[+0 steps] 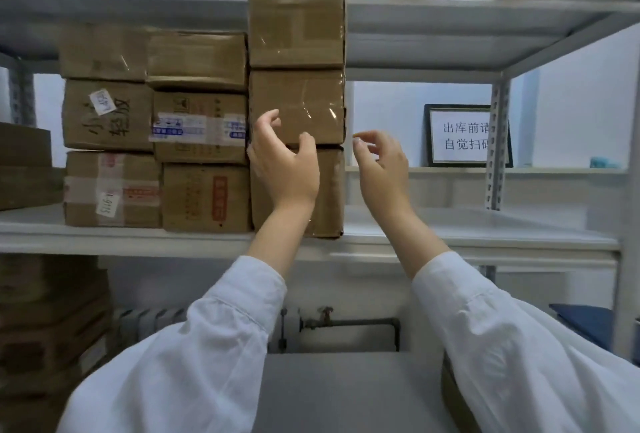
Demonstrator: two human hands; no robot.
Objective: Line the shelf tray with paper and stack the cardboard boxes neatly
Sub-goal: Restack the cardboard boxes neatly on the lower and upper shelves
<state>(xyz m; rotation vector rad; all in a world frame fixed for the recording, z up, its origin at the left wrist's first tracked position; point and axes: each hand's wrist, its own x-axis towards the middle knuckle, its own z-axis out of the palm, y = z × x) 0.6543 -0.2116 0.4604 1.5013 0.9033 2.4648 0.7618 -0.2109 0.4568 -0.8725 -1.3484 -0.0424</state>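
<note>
Several brown cardboard boxes stand in three columns on the white shelf tray (467, 224). The rightmost column has a top box (296, 28), a middle box (298, 103) and a bottom box (329, 197). My left hand (282, 158) hovers in front of the seam between the middle and bottom boxes, fingers curled and apart, holding nothing. To the right of that column my right hand (381, 162) is raised in the air with its fingers spread, and it is empty too. Both arms wear white sleeves. No paper lining is visible on the tray.
A framed sign (462, 136) leans at the back right behind a perforated shelf post (497, 141). More boxes (52, 311) fill the lower left shelf. A grey table top (346, 394) lies below, with a pipe and tap (325, 320) on the wall.
</note>
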